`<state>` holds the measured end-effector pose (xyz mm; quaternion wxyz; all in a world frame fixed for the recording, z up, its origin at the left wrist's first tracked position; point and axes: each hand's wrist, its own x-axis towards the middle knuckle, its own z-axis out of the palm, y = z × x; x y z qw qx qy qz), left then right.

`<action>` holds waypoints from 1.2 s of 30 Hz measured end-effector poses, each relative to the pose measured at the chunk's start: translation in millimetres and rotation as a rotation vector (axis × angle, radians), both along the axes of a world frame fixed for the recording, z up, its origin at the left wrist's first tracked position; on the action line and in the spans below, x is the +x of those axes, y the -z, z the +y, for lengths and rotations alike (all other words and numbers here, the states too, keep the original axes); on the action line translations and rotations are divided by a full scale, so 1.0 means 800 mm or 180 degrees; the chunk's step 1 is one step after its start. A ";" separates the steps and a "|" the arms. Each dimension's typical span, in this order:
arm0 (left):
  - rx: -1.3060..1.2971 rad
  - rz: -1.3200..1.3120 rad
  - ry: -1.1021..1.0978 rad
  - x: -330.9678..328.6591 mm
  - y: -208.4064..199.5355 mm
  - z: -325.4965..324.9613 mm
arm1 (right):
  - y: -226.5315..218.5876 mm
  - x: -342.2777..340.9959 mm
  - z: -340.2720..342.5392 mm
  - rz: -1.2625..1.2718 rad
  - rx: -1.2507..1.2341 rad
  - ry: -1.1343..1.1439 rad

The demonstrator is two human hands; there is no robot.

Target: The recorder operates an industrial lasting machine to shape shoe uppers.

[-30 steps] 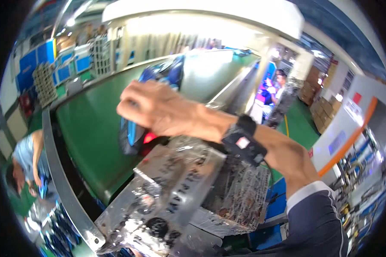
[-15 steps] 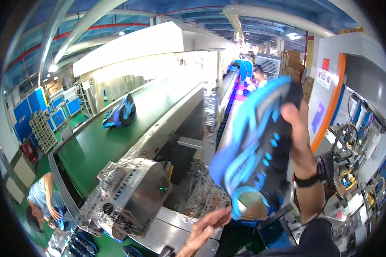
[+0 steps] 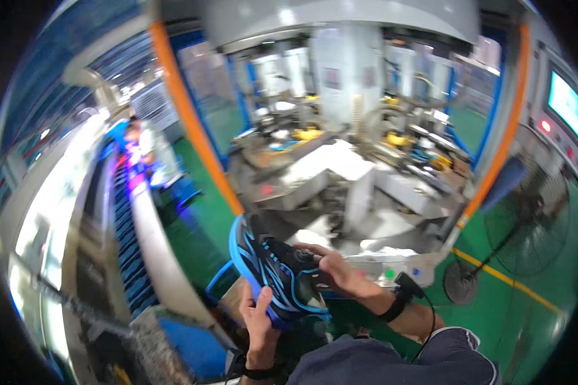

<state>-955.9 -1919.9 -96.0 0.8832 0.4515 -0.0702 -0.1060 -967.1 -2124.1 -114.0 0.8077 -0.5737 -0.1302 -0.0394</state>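
Shoe (image 3: 277, 273): black and blue cloth upper, matt, with a smoother blue rubber-looking sole edge. Machine (image 3: 340, 173) behind: grey metal, dull painted finish. Floor (image 3: 533, 321): green, smooth, slightly glossy coating. Wrist strap (image 3: 392, 309): black, matt.

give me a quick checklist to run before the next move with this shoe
1. Left hand supports the blue and black shoe from below at its lower end: ok.
2. Right hand has a grip on the shoe's side near the opening: ok.
3. Shoe fully off any surface, carried by both hands: ok.
4. Sole condition: cannot tell, only the upper and the blue rim face the camera.
5. Space ahead: not ok, the grey machine table is cluttered with yellow parts.
6. Other person stands far off to the left, along the line: ok.
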 end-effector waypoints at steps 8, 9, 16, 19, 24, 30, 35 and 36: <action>0.1569 -0.1026 0.1093 0.002 0.019 -0.301 | 0.051 -0.081 -0.244 0.0765 0.0435 0.2494; 0.1528 -0.0930 0.1361 0.009 0.025 -0.328 | 0.056 -0.100 -0.284 0.1244 0.0595 0.2325; 0.2894 -0.1977 0.1169 0.144 0.102 -0.550 | 0.053 -0.160 -0.443 0.0453 -0.0092 0.4058; 0.3647 -0.2533 0.0759 0.205 0.143 -0.629 | 0.039 -0.183 -0.467 0.0479 -0.0302 0.4546; 0.4182 -0.2296 0.0480 0.286 0.211 -0.707 | 0.028 -0.200 -0.469 0.0837 -0.0772 0.5120; 0.4014 -0.1733 -0.0253 0.349 0.241 -0.700 | 0.011 -0.145 -0.476 0.1245 -0.1280 0.5494; 0.1112 0.1041 0.0756 0.346 0.192 -0.587 | -0.025 -0.019 -0.569 0.0901 -0.1943 0.4876; 0.0555 0.1264 0.0922 0.328 0.180 -0.544 | -0.033 0.015 -0.584 0.1039 -0.2205 0.4680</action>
